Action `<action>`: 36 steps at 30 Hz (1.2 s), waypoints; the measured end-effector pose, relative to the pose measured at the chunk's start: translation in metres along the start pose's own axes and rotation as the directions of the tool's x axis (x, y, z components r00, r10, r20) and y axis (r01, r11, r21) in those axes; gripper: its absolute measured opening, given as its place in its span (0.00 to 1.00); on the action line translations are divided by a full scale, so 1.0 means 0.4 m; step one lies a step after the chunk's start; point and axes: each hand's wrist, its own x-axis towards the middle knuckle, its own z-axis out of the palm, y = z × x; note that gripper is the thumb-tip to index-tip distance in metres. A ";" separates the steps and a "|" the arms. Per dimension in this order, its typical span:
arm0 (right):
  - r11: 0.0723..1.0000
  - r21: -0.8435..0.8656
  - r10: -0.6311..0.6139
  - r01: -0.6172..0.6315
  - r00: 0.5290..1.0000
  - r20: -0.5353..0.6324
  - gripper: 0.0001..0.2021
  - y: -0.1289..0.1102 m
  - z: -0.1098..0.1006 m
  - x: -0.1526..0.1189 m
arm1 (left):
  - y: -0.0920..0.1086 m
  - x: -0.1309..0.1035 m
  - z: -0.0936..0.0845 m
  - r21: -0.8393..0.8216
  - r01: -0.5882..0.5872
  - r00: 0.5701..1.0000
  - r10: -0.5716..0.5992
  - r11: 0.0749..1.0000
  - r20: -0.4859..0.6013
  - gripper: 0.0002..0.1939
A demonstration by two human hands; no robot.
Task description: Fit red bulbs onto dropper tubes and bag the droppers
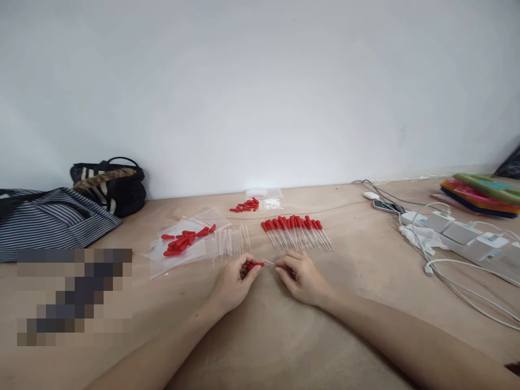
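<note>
Between the thumb and fingers of my left hand point(236, 279) is a red rubber bulb point(255, 265), its neck pointing right. My right hand point(299, 276) pinches a thin clear glass tube point(268, 262) whose free end lies close to the bulb's neck; I cannot tell whether they touch. Just beyond my right hand lies a row of droppers point(298, 233), red bulbs at the far end and clear tubes toward me. Loose clear tubes point(231, 242) lie beyond my left hand. Left of them, several loose red bulbs point(181, 245) rest on plastic bags point(158, 260).
Farther back are another pile of red bulbs point(246, 206) and more clear tubes point(272, 203). Striped bag point(57, 219) and black bag point(130, 189) stand at left. Power strip with chargers point(463, 233), cables point(450, 292) and colourful stacked pieces point(483, 195) occupy the right.
</note>
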 end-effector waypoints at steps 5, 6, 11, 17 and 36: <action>1.000 0.027 0.007 -0.007 1.000 -0.008 0.06 -0.006 0.005 0.000 | -0.017 0.004 0.007 -0.177 0.015 1.000 -0.017 0.984 -0.011 0.08; 1.000 0.027 0.002 -0.002 1.000 -0.003 0.06 -0.008 0.005 0.000 | -0.016 0.004 0.007 -0.201 0.019 1.000 -0.020 0.979 -0.006 0.08; 0.998 0.022 -0.058 0.058 0.998 0.012 0.07 -0.011 0.000 0.001 | 0.002 0.003 0.007 -0.322 0.081 0.997 -0.082 0.943 0.012 0.08; 0.991 0.021 -0.130 0.129 0.991 0.019 0.07 -0.008 -0.004 0.000 | 0.006 0.002 0.006 -0.383 0.126 0.992 -0.129 0.915 0.017 0.10; 0.938 -0.105 -0.330 0.329 0.944 0.008 0.16 0.026 -0.008 0.006 | 0.018 -0.012 0.016 -0.409 0.159 0.987 -0.145 0.899 0.066 0.11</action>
